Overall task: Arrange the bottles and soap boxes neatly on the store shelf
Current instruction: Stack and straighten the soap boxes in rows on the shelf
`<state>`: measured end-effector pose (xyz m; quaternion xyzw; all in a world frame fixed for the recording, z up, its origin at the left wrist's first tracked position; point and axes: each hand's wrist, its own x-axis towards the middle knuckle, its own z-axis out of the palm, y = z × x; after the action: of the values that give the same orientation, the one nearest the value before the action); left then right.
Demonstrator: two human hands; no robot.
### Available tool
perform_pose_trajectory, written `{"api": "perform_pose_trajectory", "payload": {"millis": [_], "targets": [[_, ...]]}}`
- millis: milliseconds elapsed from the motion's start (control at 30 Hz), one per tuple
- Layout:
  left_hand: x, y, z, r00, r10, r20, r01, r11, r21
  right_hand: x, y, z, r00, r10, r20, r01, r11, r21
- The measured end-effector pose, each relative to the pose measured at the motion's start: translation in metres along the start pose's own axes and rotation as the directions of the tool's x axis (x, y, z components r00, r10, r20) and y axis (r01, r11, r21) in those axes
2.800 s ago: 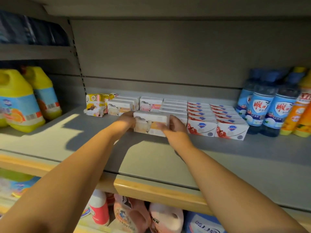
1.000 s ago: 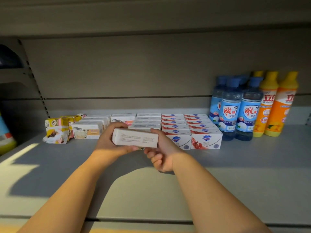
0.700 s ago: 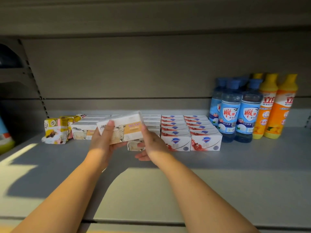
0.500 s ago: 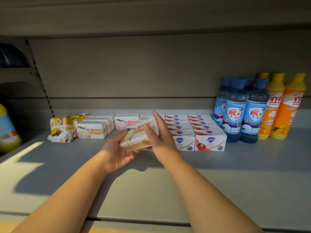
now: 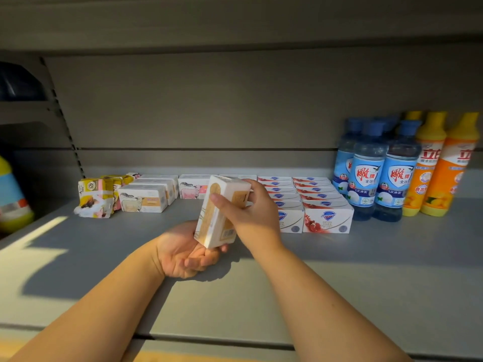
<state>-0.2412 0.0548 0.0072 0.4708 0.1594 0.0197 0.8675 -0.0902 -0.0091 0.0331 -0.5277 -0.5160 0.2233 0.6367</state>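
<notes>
A: Head view: anything cut off?
B: Yellow plastic jug (image 5: 11,202), beyond the grey metal shelf's (image 5: 352,278) left end.
A: And the soap?
B: Your right hand (image 5: 252,218) grips the white-and-tan cardboard soap box (image 5: 218,215), upended above mid-shelf; your left hand (image 5: 183,253) lies relaxed, cupped under its lower end.

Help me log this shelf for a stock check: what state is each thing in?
held soap box: off the shelf, tilted on end
right hand: grips the box's upper part
left hand: palm up, under the box's lower end
sheep soap boxes: lying flat in rows
red-and-white soap boxes: two tidy rows
blue bottles: upright, capped
orange bottles: upright, capped
yellow packs: crumpled, askew
</notes>
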Motion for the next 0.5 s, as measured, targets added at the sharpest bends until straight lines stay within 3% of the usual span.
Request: {"api": "perform_pose_trajectory", "payload": {"millis": [100, 167, 267, 333, 400, 500], "targets": [[-0.002, 0.002, 0.002, 0.999, 0.017, 0.042, -0.019, 0.999, 0.049, 0.002, -0.001, -0.003, 0.998, 0.064, -0.027, -0.062, 0.997, 0.053], [-0.006, 0.003, 0.007, 0.998, 0.028, 0.049, -0.028, 1.0, -0.009, 0.002, -0.002, -0.004, 0.997, 0.076, -0.033, -0.072, 0.992, 0.106], [-0.005, 0.006, 0.021, 0.971, 0.138, -0.195, -0.171, 0.972, -0.163, 0.002, -0.002, -0.004, 0.994, 0.094, 0.05, -0.103, 0.972, 0.213], [-0.003, 0.009, 0.024, 0.855, 0.319, -0.41, -0.414, 0.895, -0.167, 0.002, -0.003, -0.003, 0.982, 0.103, 0.156, -0.142, 0.954, 0.265], [-0.005, 0.014, 0.021, 0.685, 0.502, -0.529, -0.618, 0.784, -0.055, 0.003, -0.005, -0.004, 0.933, 0.145, 0.329, -0.263, 0.899, 0.349], [-0.013, 0.018, 0.013, 0.432, 0.713, -0.553, -0.685, 0.658, 0.314, 0.002, -0.007, -0.007, 0.801, 0.188, 0.568, -0.503, 0.726, 0.469]]}}
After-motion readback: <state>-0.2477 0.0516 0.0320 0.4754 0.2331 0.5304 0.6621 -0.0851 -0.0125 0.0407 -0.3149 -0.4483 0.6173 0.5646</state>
